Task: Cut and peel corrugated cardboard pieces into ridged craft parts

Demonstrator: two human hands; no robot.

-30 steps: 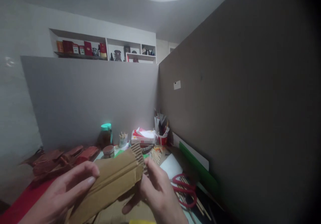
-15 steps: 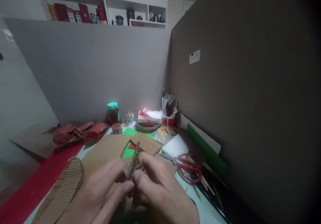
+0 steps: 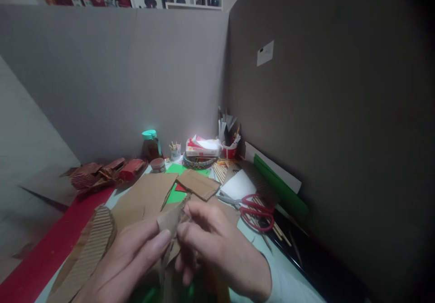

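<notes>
Between my two hands is a small piece of brown cardboard point(image 3: 169, 220), held up over the front of the desk. My left hand point(image 3: 132, 253) grips its left side, the thumb lying on its face. Fingers of my right hand point(image 3: 214, 237) pinch its upper right edge, where the torn corrugated layer shows. The lower part of the piece is partly hidden by my fingers. Under and behind it lie a large flat cardboard sheet point(image 3: 144, 192) and a smaller cardboard rectangle point(image 3: 198, 184). A corrugated, rounded cardboard cutout point(image 3: 90, 244) is left of my left hand.
Red-handled scissors point(image 3: 256, 212) and wooden sticks point(image 3: 277, 228) lie right of my right hand. A tissue box point(image 3: 203, 148), a teal-lidded jar point(image 3: 150, 145) and a red cup of tools point(image 3: 229, 150) stand at the back. Red cardboard pieces point(image 3: 107, 174) sit left. A dark partition point(image 3: 322, 113) bounds the right.
The cardboard piece has turned so more of its flat face shows, and both hands have shifted slightly left. The camera view has tilted down a little.
</notes>
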